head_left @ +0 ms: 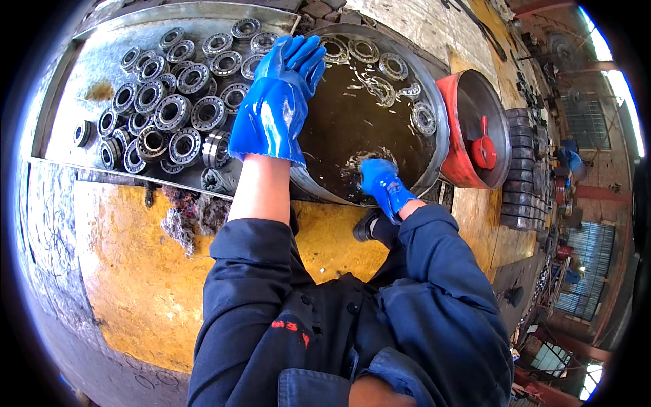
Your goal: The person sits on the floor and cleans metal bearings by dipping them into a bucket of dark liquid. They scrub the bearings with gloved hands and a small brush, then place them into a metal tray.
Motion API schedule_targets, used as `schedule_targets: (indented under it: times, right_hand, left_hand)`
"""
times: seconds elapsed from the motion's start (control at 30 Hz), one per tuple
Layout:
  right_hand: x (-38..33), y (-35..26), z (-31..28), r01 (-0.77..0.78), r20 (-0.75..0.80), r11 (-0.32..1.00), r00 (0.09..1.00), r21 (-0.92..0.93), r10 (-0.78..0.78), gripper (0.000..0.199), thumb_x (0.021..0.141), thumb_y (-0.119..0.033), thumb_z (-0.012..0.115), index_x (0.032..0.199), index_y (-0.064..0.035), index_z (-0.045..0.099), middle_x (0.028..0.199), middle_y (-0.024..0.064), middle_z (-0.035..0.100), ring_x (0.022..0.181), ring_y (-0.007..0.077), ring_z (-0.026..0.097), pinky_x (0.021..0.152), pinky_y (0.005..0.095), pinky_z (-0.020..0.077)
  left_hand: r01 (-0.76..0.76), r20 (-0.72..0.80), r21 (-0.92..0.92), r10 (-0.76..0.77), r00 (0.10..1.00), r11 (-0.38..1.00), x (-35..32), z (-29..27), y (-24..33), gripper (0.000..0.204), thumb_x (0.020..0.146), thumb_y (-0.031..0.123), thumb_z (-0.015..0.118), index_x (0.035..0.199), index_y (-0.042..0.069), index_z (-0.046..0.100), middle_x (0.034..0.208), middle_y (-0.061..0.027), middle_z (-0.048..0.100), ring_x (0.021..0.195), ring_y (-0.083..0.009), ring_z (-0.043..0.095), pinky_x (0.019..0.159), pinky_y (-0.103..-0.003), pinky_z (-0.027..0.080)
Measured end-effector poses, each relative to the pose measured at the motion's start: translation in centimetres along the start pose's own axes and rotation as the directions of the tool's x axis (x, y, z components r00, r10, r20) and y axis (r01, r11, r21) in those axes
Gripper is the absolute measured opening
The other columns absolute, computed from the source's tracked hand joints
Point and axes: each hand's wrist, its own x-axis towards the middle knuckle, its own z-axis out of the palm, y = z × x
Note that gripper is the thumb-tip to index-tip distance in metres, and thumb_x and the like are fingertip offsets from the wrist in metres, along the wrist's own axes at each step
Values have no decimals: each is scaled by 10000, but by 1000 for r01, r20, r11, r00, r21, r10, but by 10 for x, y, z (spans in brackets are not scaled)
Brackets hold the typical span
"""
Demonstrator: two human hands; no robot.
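A round metal drum of dark brown liquid stands in front of me, with several bearings showing along its far and right edge. My left hand, in a blue rubber glove, reaches over the drum's left rim, beside a heap of bearings. Its fingers are stretched out, and I see nothing in them. At the drum's near edge, low over the liquid, is my right hand, also blue-gloved. Its fingers look curled toward a splashing patch; whatever they grip is hidden by blur and liquid.
The heaped bearings lie in a shallow metal tray at left. Right of the drum sits a red tub holding a red ladle, with stacked dark blocks beyond. Grey rags lie near the tray's front edge.
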Motion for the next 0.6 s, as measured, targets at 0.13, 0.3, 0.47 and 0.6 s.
schedule_targets:
  times: [0.13, 0.3, 0.47, 0.6]
  right_hand:
    - [10, -1, 20, 287, -183, 896, 914, -338, -362, 207, 764, -207, 702, 929, -107, 777, 905, 137, 754, 868, 332, 736, 724, 485, 575]
    - [-5, 34, 43, -10, -153, 872, 983, 490, 98, 389, 831, -346, 694, 1123, -91, 732, 1115, 231, 709, 1051, 402, 672, 867, 477, 522]
    - [9, 34, 45, 11, -107, 960, 994, 279, 20, 394, 863, -404, 654, 1079, -87, 745, 1127, 225, 710, 1092, 393, 662, 893, 464, 521]
    - [15, -1, 9, 92, -72, 989, 992, -112, -101, 299, 860, -223, 678, 1128, -118, 758, 1174, 137, 732, 1026, 345, 714, 822, 467, 564]
  left_hand:
    - [92, 5, 75, -92, 996, 993, 3, 14, 4, 586, 1035, 441, 527, 1445, 26, 472, 1454, -204, 549, 1282, -379, 580, 1072, -465, 491]
    - [110, 31, 413, -134, 991, 904, 0, 22, -12, 638, 977, 505, 602, 1451, 88, 505, 1456, -161, 553, 1339, -355, 524, 1070, -463, 474]
    - [-6, 82, 889, -146, 986, 459, -38, 20, -49, 780, 875, 495, 735, 1423, -19, 529, 1438, -180, 554, 1355, -273, 500, 1152, -401, 366]
    - [-116, 114, 993, -115, 987, -9, -82, 0, -74, 922, 819, 580, 743, 1438, -54, 489, 1453, -277, 524, 1376, -387, 491, 1140, -438, 397]
